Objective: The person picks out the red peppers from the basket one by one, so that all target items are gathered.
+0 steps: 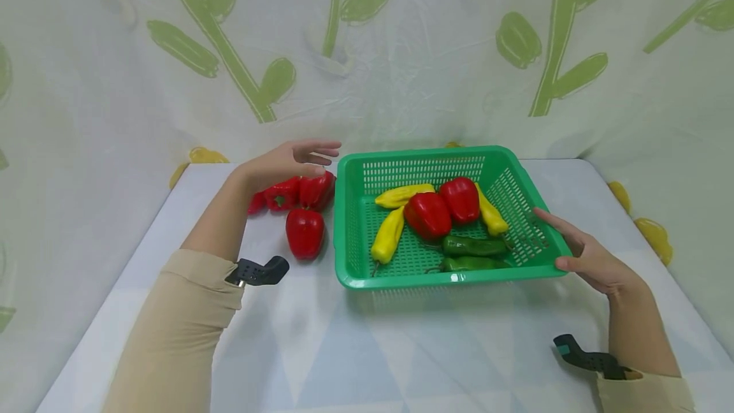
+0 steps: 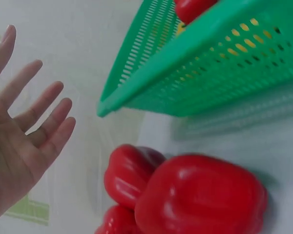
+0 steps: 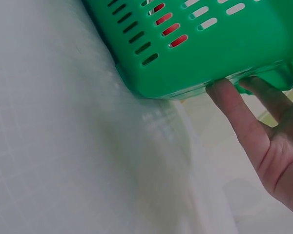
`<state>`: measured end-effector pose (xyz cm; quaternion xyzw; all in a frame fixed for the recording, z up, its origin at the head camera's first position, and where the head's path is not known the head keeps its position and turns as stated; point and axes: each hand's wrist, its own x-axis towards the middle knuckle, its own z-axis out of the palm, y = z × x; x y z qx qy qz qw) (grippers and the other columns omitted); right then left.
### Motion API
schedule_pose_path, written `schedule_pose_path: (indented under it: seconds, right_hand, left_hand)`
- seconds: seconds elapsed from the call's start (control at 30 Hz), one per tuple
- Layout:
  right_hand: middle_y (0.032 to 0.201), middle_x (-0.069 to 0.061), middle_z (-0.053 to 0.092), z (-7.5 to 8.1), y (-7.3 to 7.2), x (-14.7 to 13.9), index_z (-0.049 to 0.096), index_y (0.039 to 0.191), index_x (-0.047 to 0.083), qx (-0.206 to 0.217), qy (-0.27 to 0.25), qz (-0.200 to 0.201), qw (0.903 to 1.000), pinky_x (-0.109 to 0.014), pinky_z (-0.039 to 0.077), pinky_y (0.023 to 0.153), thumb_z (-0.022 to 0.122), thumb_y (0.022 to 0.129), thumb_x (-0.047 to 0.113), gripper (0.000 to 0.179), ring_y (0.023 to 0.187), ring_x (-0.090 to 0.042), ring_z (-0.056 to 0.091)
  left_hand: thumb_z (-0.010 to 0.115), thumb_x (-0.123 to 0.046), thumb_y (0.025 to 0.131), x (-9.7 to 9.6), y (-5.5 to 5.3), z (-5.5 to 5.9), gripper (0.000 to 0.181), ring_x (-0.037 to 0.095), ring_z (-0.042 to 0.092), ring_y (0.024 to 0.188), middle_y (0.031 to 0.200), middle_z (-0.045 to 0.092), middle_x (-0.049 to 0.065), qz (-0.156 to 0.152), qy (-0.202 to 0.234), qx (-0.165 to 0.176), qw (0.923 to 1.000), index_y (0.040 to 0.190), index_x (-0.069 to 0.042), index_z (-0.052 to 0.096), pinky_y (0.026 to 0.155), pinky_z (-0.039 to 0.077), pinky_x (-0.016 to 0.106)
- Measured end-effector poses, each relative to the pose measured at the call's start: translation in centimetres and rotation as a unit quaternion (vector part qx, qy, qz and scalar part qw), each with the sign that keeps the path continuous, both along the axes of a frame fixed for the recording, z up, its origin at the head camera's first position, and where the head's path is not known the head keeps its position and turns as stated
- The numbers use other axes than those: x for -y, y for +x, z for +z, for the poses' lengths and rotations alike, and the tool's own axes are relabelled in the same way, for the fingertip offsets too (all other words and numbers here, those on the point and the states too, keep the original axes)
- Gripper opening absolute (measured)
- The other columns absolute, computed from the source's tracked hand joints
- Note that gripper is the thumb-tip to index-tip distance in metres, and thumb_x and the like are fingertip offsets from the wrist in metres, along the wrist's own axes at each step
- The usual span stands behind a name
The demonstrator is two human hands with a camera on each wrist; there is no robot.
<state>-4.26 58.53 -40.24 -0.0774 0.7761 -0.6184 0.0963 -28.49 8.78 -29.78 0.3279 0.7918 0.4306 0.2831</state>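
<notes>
Basket (image 1: 459,280) handling seems in hand.
Right hand (image 1: 592,261) grips its rim; left hand (image 1: 280,162) spreads just beside it; next likely calls for closing those fingers.

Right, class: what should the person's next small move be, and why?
Probably lower the left hand onto the left rim of the green perforated plastic basket to steady it: only the right hand touches the basket, while the left is open and empty near that rim.

Left hand (image 1: 287,162) hovers, fingers spread; right hand (image 1: 597,263) extends its thumb.
</notes>
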Motion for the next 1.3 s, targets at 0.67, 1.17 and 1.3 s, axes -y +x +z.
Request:
schedule_pose_path:
  seconds: [0.67,1.17,1.3]
  right_hand:
    - [0.148,0.01,0.019,-0.5,0.0,0.2,0.022,0.152,0.023,0.0,-0.009,0.005,1.0,-0.015,0.043,0.088,0.058,0.092,0.036,0.072,0.122,-0.004,0.03]
    - [0.147,0.013,0.02,-0.5,0.2,0.2,0.022,0.152,0.021,-0.006,-0.017,0.012,0.9998,-0.015,0.043,0.088,0.057,0.093,0.033,0.07,0.122,-0.003,0.031]
    - [0.146,0.014,0.021,-0.5,0.4,0.2,0.021,0.152,0.021,-0.008,-0.022,0.013,0.9996,-0.016,0.045,0.088,0.057,0.093,0.033,0.07,0.121,-0.002,0.034]
  left_hand:
    - [0.065,-0.03,0.087,-6.5,0.1,0.5,0.063,0.02,0.041,0.13,0.147,0.04,0.003,-0.055,0.003,0.013,0.9984,0.144,-0.025,0.038,0.103,0.04,0.05]
    - [0.055,-0.014,0.093,-11.5,0.4,-3.2,0.058,0.031,0.04,0.131,0.148,0.034,0.017,-0.073,0.062,0.119,0.9882,0.146,-0.009,0.032,0.111,0.031,0.046]
    - [0.055,-0.013,0.093,-13.1,1.0,-4.7,0.058,0.026,0.039,0.132,0.149,0.034,0.016,-0.077,0.061,0.148,0.984,0.147,-0.009,0.032,0.111,0.03,0.045]
